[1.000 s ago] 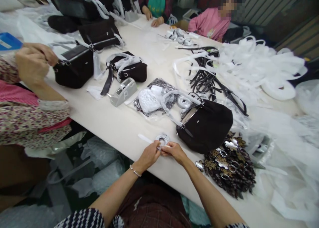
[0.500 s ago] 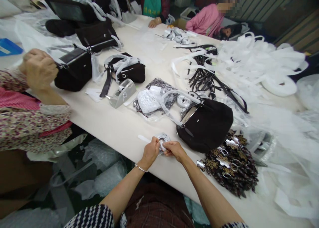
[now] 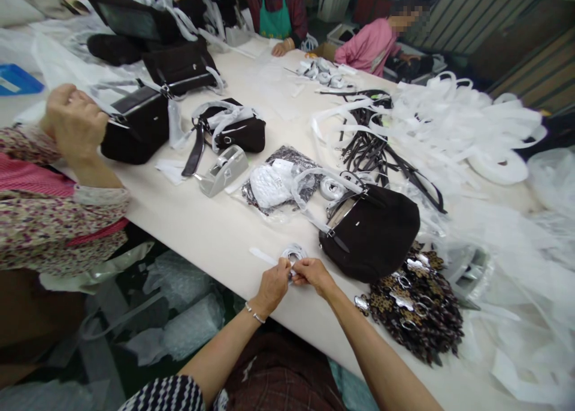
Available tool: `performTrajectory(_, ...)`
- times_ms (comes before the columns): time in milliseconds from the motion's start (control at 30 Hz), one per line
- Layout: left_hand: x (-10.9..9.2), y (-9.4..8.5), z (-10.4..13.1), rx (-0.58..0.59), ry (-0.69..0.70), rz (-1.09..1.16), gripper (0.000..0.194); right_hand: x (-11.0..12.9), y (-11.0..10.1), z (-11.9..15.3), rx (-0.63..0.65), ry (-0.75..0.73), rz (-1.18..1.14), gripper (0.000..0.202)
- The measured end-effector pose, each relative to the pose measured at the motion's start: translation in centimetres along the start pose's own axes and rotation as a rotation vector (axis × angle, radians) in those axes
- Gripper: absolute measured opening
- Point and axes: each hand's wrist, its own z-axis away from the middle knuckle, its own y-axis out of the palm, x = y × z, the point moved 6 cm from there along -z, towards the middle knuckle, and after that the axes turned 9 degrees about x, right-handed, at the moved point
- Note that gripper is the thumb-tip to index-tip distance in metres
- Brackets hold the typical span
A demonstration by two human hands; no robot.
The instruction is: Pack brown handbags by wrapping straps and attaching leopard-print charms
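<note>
A coiled white strap lies at the table's front edge, with my left hand and my right hand pinching its near side, fingertips almost touching. The fingers of both hands are closed on the coil. A flat white strip lies just left of it. To the right of my hands a dark handbag with a wrapped handle rests on the table. A heap of dark charms with metal rings sits right of my right forearm.
A tape dispenser, a plastic-wrapped bundle and a small black bag lie further back. Black straps and a white foam pile are at the right. A co-worker's hands are raised at the left.
My hands have shifted slightly on the coil, and more of its far side shows. A far co-worker's arm has reached out to the left over the bags. The camera view has moved a little.
</note>
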Motion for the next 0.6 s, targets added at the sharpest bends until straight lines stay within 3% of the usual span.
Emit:
performTrajectory(100, -0.2, -0.2, 0.2, -0.015, 0.008, -0.011, 0.015, 0.1, 0.4, 0.1, -0.056, -0.102, 0.028, 0.006)
performTrajectory(267, -0.2, -0.1, -0.1, -0.056, 0.018, -0.034, 0.017, 0.1, 0.2, -0.3, -0.162, -0.232, 0.1, 0.027)
performTrajectory(433, -0.2, 0.1, -0.4, -0.107, 0.087, -0.081, 0.023, 0.6, -0.2, -0.1, -0.13, -0.306, 0.243, 0.027)
performTrajectory(600, -0.5, 0.0, -0.3, -0.252, 0.238, -0.1, 0.03, 2.1, 0.5, 0.5, -0.105, -0.404, 0.515, 0.027)
